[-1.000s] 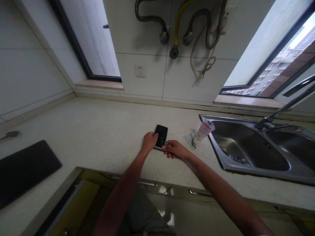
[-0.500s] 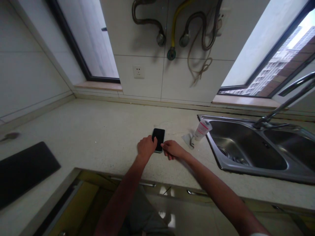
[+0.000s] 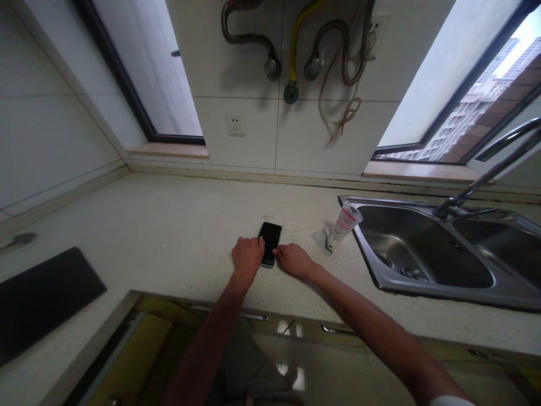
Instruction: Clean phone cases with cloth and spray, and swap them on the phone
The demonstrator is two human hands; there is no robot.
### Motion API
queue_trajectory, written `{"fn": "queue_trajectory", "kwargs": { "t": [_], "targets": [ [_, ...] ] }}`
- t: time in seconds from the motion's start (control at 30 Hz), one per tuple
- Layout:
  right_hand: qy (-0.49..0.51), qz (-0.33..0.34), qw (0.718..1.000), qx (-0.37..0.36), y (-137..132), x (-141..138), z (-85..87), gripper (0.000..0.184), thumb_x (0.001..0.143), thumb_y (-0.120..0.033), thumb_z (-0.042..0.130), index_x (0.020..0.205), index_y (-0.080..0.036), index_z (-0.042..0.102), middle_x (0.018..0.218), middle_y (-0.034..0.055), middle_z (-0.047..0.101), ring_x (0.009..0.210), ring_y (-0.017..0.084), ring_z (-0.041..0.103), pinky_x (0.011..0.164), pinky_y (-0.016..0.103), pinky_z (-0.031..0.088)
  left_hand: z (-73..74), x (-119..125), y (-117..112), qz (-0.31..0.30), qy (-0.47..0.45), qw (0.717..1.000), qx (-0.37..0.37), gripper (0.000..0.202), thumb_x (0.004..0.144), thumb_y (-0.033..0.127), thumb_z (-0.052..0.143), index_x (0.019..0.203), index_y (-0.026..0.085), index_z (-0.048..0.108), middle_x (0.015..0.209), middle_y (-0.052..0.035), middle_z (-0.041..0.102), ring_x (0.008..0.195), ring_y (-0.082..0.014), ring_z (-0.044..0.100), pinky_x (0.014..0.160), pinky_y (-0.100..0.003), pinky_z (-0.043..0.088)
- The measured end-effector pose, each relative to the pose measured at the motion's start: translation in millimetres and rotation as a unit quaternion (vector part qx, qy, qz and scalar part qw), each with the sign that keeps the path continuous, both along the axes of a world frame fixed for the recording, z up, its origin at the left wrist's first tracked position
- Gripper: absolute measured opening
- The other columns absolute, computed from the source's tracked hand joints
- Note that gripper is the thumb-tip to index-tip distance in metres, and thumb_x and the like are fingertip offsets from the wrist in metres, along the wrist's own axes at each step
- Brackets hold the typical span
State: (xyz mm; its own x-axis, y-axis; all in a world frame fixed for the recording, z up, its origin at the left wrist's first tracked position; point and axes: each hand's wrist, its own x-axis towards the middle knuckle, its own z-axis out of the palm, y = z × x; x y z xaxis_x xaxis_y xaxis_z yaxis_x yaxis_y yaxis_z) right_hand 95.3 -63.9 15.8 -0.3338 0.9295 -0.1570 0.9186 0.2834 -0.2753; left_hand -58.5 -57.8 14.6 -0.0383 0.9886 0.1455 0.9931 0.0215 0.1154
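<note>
A smartphone [image 3: 269, 239] with a dark screen lies flat on the pale countertop, its long side pointing away from me. My left hand [image 3: 247, 257] is closed at its left edge, the thumb pressed against the side near the screen. At the right edge, my right hand [image 3: 295, 260] has its fingers curled in, thumb and forefinger pinched together against the phone's side. Whatever sits in that pinch is hidden or too small to make out. To the right, a clear plastic cup [image 3: 346, 221] with red markings stands tilted beside a small crumpled whitish sheet [image 3: 323, 239].
A double steel sink [image 3: 426, 248] with a chrome faucet [image 3: 486, 177] is set in the counter at right. A black rectangular panel [image 3: 46, 301] lies at left, near a small dark utensil [image 3: 23, 239]. Hoses [image 3: 293, 51] and a wall socket [image 3: 235, 124] are on the wall.
My right hand's lower fingers have curled in further under the palm, and its fingertips have come closer to the phone's edge. My left thumb has drawn back toward the phone's left edge.
</note>
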Motion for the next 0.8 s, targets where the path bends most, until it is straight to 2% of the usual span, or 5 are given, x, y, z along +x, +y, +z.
{"fn": "queue_trajectory", "kwargs": {
  "t": [0.17, 0.33, 0.5, 0.6, 0.8],
  "targets": [
    [-0.02, 0.004, 1.0, 0.024, -4, -1, -2.8, 0.046, 0.105, -0.039, 0.029, 0.105, -0.018, 0.07, 0.1, 0.0148, 0.077, 0.089, 0.025, 0.072, 0.071, 0.03, 0.042, -7.0, -5, 3, 0.003, -0.005, 1.0, 0.01, 0.053, 0.101, 0.035, 0.03, 0.099, 0.013, 0.077, 0.102, -0.0158, 0.072, 0.094, -0.0264, 0.067, 0.068, -0.031, 0.044],
    [0.038, 0.005, 0.998, 0.05, -4, 7, -3.6, 0.043, 0.104, -0.039, 0.034, 0.094, -0.02, 0.071, 0.089, 0.01, 0.076, 0.079, 0.02, 0.068, 0.066, 0.028, 0.036, -12.8, -16, 11, 0.015, -0.084, 0.996, 0.015, 0.046, 0.098, 0.038, 0.038, 0.088, 0.018, 0.078, 0.09, -0.0119, 0.074, 0.076, -0.0203, 0.063, 0.064, -0.029, 0.035],
    [0.173, -0.105, 0.973, 0.111, 11, 53, -12.1, 0.055, 0.1, -0.05, 0.034, 0.062, -0.019, 0.059, 0.06, 0.0043, 0.062, 0.058, 0.015, 0.053, 0.056, 0.028, 0.028, -10.6, -51, 15, 0.038, -0.166, 0.983, 0.066, 0.045, 0.096, 0.037, 0.04, 0.065, 0.017, 0.066, 0.065, -0.0047, 0.063, 0.061, -0.0137, 0.047, 0.062, -0.029, 0.027],
    [0.218, -0.147, 0.96, 0.099, 16, 80, -20.3, 0.055, 0.096, -0.055, 0.033, 0.055, -0.02, 0.047, 0.054, 0.0017, 0.052, 0.054, 0.015, 0.049, 0.054, 0.028, 0.025, -12.3, -70, 14, 0.031, -0.176, 0.983, 0.033, 0.044, 0.094, 0.038, 0.041, 0.06, 0.017, 0.059, 0.059, -0.0016, 0.055, 0.058, -0.0128, 0.043, 0.061, -0.028, 0.025],
    [0.118, -0.151, 0.977, 0.093, 0, 78, -23.6, 0.051, 0.098, -0.051, 0.036, 0.066, -0.02, 0.06, 0.063, 0.0027, 0.061, 0.062, 0.016, 0.056, 0.058, 0.028, 0.027, -18.5, -74, 8, -0.024, -0.114, 0.993, -0.003, 0.046, 0.095, 0.046, 0.04, 0.063, 0.02, 0.063, 0.068, -0.0031, 0.064, 0.064, -0.0155, 0.052, 0.061, -0.028, 0.024]
  ]
}}
